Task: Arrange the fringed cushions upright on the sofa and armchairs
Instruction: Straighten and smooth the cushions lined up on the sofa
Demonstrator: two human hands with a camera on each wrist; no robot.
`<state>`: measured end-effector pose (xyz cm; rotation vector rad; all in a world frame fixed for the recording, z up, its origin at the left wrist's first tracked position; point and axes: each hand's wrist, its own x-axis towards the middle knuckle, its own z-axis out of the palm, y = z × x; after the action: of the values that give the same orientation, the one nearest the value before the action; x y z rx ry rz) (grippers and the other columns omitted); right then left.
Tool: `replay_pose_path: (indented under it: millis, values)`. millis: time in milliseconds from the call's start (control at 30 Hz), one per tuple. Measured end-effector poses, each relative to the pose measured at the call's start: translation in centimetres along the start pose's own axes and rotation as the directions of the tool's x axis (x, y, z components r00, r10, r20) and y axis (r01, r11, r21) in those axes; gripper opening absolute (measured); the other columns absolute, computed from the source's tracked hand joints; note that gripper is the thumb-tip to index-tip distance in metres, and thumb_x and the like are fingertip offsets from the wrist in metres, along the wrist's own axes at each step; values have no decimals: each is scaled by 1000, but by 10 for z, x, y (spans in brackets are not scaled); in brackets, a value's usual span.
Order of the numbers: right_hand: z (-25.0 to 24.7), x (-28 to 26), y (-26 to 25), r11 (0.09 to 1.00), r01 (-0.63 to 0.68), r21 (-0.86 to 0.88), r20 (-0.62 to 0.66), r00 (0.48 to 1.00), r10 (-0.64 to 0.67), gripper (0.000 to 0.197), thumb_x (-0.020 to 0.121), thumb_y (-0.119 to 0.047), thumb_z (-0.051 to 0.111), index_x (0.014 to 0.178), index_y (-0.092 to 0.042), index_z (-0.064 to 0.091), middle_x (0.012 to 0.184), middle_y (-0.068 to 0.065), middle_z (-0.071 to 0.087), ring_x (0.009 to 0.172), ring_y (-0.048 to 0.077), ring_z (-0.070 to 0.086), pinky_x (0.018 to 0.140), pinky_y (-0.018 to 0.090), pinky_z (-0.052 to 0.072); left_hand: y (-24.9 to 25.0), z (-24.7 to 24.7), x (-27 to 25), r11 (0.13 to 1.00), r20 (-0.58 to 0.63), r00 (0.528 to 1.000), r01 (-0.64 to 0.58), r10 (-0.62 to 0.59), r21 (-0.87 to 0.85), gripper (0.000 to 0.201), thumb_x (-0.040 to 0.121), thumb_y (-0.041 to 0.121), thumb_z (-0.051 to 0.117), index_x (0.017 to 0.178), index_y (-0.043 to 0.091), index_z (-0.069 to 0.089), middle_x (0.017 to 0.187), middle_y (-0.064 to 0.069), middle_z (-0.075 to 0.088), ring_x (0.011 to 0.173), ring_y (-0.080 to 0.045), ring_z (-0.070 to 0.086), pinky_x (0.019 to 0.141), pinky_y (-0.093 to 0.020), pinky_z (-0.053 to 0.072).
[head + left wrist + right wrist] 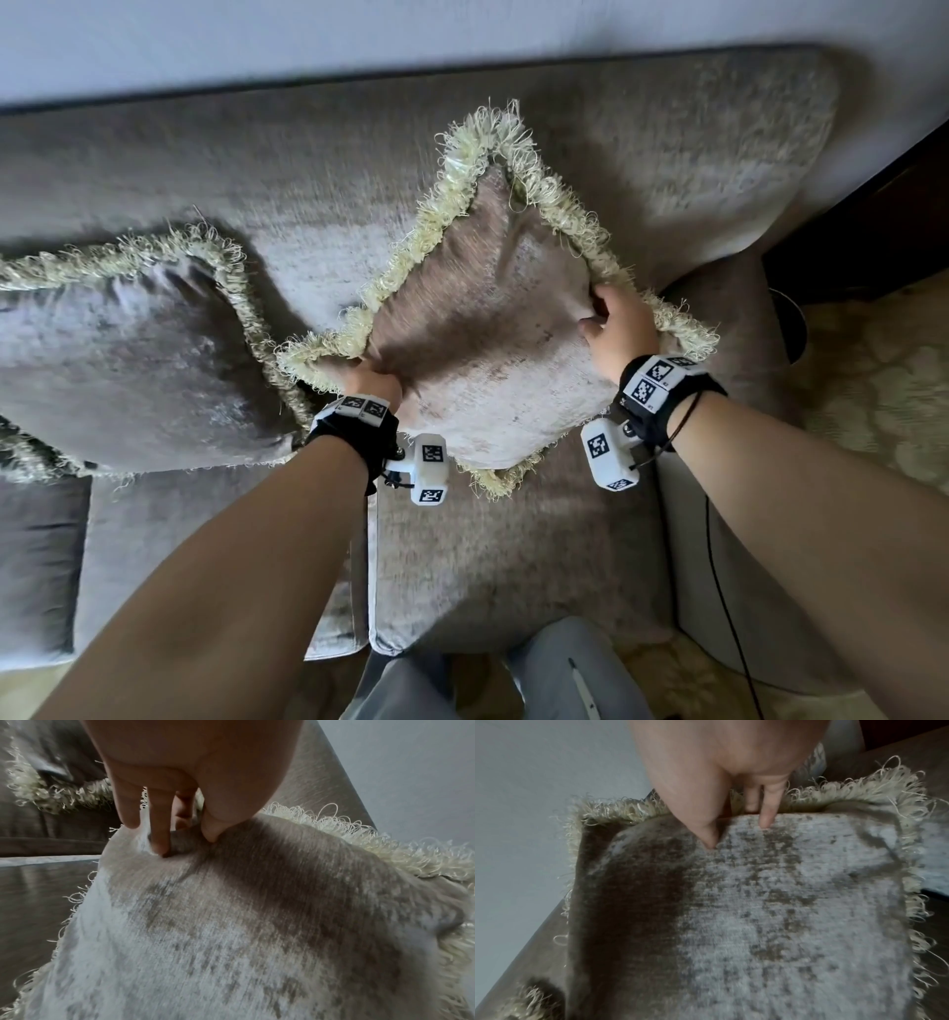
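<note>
Two hands (pixel 372 383) (pixel 619 321) on one of two fringed cushions (pixel 488 329) (pixel 128 354)

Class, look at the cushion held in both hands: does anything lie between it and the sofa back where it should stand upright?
Nothing visible does. The held cushion, gripped by the left hand and right hand, faces bare sofa back. The second cushion lies off to the left.

A grey sofa (pixel 513 555) bears a fringed cushion (pixel 128 360) at its left.
</note>
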<state>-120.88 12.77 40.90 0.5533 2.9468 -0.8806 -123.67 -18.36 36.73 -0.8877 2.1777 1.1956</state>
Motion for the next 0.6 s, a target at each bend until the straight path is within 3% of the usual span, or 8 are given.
replay_pose_path:
  millis: [67, 167, 200, 300, 400, 467, 567, 600]
  values:
    - [-1, 3, -5, 1000, -25, -7, 26, 999, 25, 5, 92, -12, 56, 95, -13, 60, 93, 0, 60, 84, 21, 61, 67, 22, 46, -1, 2, 3, 1000, 9, 1000, 2, -2, 1, 35, 89, -8, 50, 123, 2, 56, 105, -16, 67, 95, -29, 67, 87, -42, 58]
    - [-6, 6, -8, 998, -26, 54, -27, 999, 27, 17, 95, -4, 46, 84, -15, 52, 75, -10, 47, 63, 8, 48, 47, 7, 34, -2, 4, 8, 999, 20, 999, -25, 26, -29, 32, 89, -9, 50, 119, -1, 54, 102, -16, 65, 89, -29, 66, 70, -33, 56]
    - [-9, 8, -10, 997, -26, 74, -69, 997, 31, 17, 95, -2, 45, 84, -13, 52, 75, -9, 47, 62, 6, 45, 47, 5, 34, 0, 5, 8, 999, 18, 999, -28, 28, -29, 32, 88, -9, 51, 120, -3, 54, 100, -16, 66, 88, -29, 66, 68, -34, 56]
    - [-12, 12, -8, 995, -15, 97, -126, 992, 28, 16, 93, 2, 45, 86, -3, 59, 82, -1, 52, 69, 14, 47, 53, 10, 31, 9, 8, 8, 998, -19, 999, -49, 48, -50, 29, 88, -9, 52, 116, 1, 54, 98, -13, 66, 92, -29, 66, 80, -38, 58]
    - [-14, 7, -10, 988, -41, 148, -182, 981, 68, 17, 92, 5, 46, 93, 1, 63, 88, 5, 58, 78, 19, 54, 64, 4, 35, 15, 12, 2, 999, -31, 999, -30, 29, -30, 41, 90, -10, 48, 130, 1, 49, 114, -18, 63, 104, -33, 64, 93, -41, 54]
    - [-15, 3, -13, 983, -38, 177, -215, 974, 77, 16, 92, 6, 46, 96, 5, 61, 93, 7, 63, 83, 21, 61, 69, 9, 37, 13, 14, -2, 999, -36, 999, -32, 31, -28, 42, 91, -11, 46, 132, 1, 48, 117, -18, 62, 106, -33, 63, 94, -38, 53]
    - [-17, -1, -15, 965, -10, 264, -224, 972, 71, 13, 90, 12, 42, 90, 12, 56, 79, -16, 52, 67, -9, 54, 61, 10, 41, 14, 12, 0, 997, -14, 1000, -8, 6, -78, 40, 92, -9, 50, 131, 1, 49, 118, -17, 62, 107, -33, 64, 91, -32, 52]
    - [-17, -2, -16, 965, 19, 261, -253, 966, 50, 14, 89, 13, 42, 87, 11, 55, 78, -14, 53, 66, -10, 54, 62, 13, 43, 15, 11, 2, 996, -7, 1000, -3, 2, -92, 39, 92, -8, 51, 129, 2, 50, 116, -17, 63, 105, -32, 65, 92, -34, 53]
